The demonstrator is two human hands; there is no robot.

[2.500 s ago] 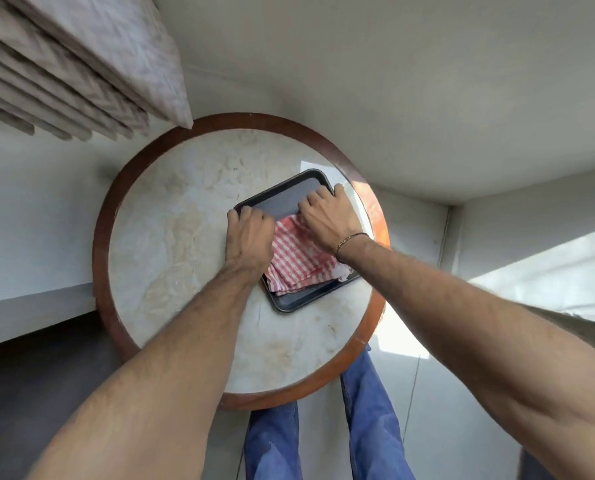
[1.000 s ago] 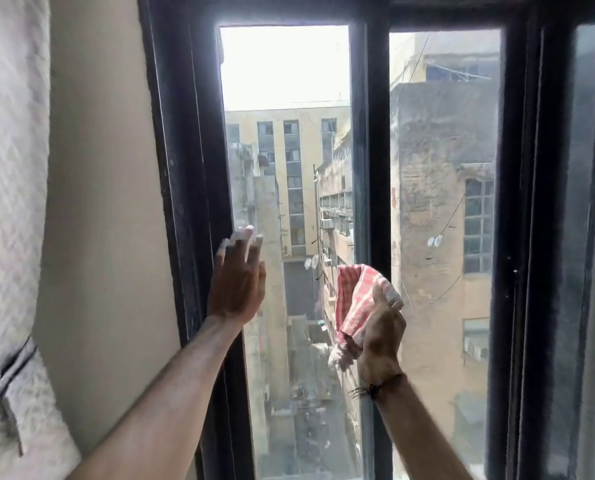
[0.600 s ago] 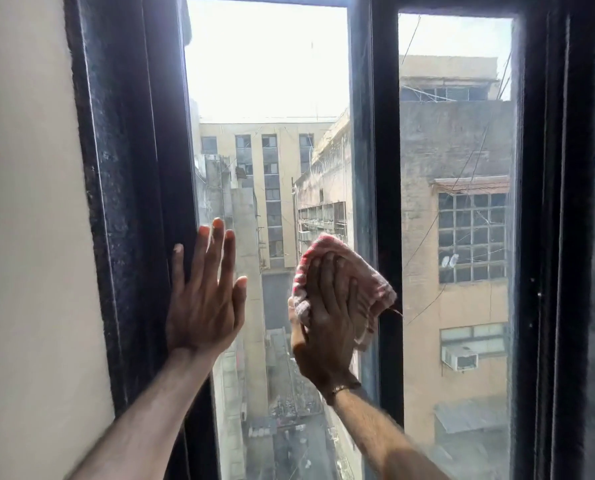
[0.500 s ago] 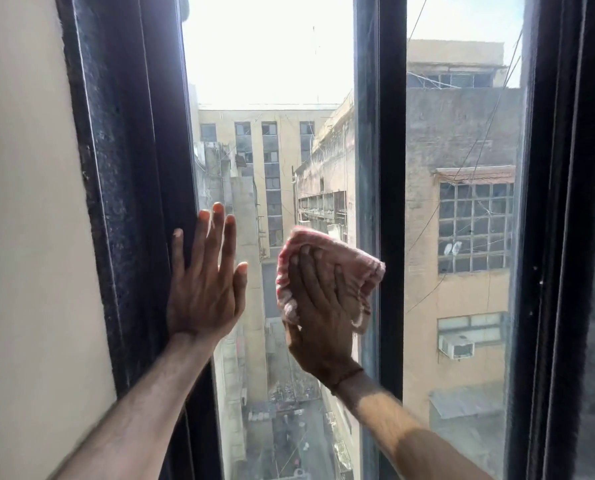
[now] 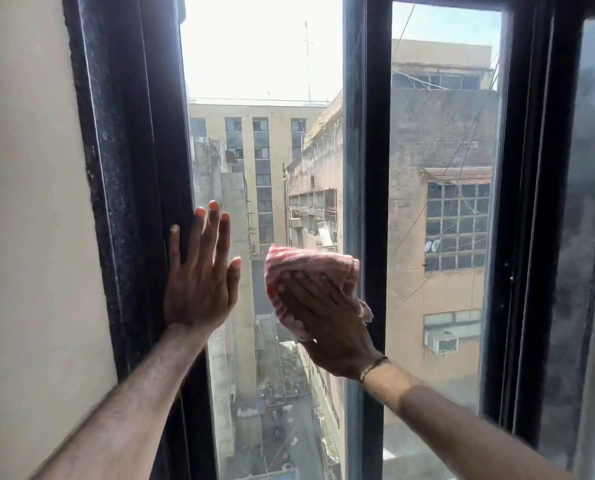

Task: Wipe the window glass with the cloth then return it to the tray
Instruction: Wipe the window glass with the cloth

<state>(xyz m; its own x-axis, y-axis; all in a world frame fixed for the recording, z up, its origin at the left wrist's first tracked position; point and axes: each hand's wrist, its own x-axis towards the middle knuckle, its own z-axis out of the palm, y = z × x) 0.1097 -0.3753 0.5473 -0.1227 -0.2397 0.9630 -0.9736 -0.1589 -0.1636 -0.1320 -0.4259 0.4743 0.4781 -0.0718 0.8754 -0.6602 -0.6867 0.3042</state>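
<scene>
A red-and-white checked cloth point(image 5: 310, 263) is pressed flat against the window glass point(image 5: 265, 140) of the left pane, close to the black middle bar. My right hand point(image 5: 323, 317) lies spread over the cloth, holding it to the glass. My left hand point(image 5: 201, 275) is flat and open, fingers up, resting on the glass at the pane's left edge beside the black frame. The tray is out of view.
The black window frame point(image 5: 126, 202) rises on the left next to a cream wall point(image 5: 29, 202). A black middle bar point(image 5: 365, 168) splits the panes, with a second pane point(image 5: 445, 150) to the right. Buildings and a street show outside.
Both hands left the tray on the table and rose to the window. Over the last half second my right hand slid the cloth slightly left and tilted sideways on the glass. My left hand stayed put.
</scene>
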